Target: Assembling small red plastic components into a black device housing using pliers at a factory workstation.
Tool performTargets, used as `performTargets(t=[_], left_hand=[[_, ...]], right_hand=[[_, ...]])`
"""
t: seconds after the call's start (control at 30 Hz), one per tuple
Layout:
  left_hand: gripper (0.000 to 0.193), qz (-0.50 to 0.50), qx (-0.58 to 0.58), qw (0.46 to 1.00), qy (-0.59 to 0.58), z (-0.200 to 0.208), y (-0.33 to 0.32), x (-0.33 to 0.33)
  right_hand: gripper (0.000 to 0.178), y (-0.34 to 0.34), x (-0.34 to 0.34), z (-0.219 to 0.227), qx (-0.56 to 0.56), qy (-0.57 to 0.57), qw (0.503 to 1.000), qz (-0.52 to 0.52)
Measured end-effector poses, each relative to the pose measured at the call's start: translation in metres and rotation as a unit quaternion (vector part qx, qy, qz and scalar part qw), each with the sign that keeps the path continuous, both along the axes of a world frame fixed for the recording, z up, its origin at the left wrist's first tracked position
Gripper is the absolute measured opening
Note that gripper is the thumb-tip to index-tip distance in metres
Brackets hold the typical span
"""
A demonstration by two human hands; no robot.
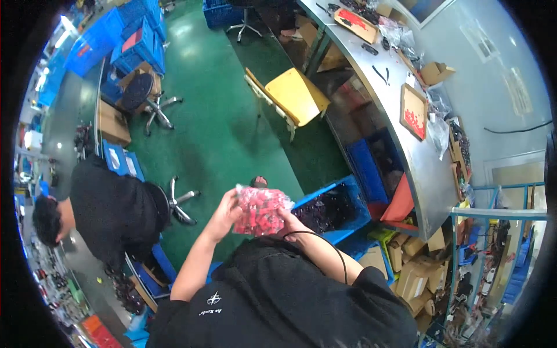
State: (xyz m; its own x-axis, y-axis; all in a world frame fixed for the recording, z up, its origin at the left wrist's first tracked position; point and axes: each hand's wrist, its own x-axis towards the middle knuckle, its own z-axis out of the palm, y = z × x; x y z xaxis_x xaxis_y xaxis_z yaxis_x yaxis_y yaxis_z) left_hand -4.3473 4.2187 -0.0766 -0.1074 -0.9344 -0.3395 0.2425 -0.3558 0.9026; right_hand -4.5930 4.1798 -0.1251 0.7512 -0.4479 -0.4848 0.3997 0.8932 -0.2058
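Between my two hands, in front of my chest, is a clear plastic bag (259,211) filled with small red and dark parts. My left hand (223,214) grips its left side, with the fingers up near the top corner. At the bag's right edge my right hand (292,224) holds on, its fingers partly hidden behind the bag. A blue crate (361,210) holding a heap of dark parts stands just right of my right hand. The tip of a shoe (259,181) shows beyond the bag on the green floor.
A yellow wooden chair (296,95) stands ahead. Along the right runs a metal workbench (394,93) with trays of red parts and pliers (381,74). Cardboard boxes (413,278) pile up below it. At left, a person in black (116,209) sits on a swivel chair near blue crates (139,49).
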Motion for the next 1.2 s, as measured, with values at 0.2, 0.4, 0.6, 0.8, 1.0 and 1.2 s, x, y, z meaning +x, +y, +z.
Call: performTargets(t=[0.2,0.4,0.6,0.8,1.0,1.2], left_hand=[[0.070,0.183,0.171,0.945,0.209,-0.030,-0.083,0.047],[0.078,0.286,0.192,0.909,0.235,-0.038,-0.155,0.115],[0.072,0.237,0.160,0.898,0.334,-0.053,-0.258,0.183],[0.035,0.104,0.178,0.887,0.413,-0.129,-0.428,0.278],[0.024,-0.109,0.140,0.934,0.311,-0.099,-0.587,0.345],[0.034,-0.060,0.266,0.936,0.222,-0.112,-0.724,0.357]], right_hand=[[0.048,-0.131,0.102,0.008,-0.525,0.179,0.822,0.129],[0.062,-0.258,0.173,0.071,-0.740,0.358,0.495,0.281],[0.050,-0.374,0.233,0.079,-0.671,0.148,0.683,0.248],[0.042,-0.486,0.326,0.095,-0.694,0.276,0.623,0.235],[0.038,-0.575,0.360,0.122,-0.559,0.266,0.777,0.115],[0.040,-0.656,0.338,0.085,-0.584,0.454,0.668,0.081]])
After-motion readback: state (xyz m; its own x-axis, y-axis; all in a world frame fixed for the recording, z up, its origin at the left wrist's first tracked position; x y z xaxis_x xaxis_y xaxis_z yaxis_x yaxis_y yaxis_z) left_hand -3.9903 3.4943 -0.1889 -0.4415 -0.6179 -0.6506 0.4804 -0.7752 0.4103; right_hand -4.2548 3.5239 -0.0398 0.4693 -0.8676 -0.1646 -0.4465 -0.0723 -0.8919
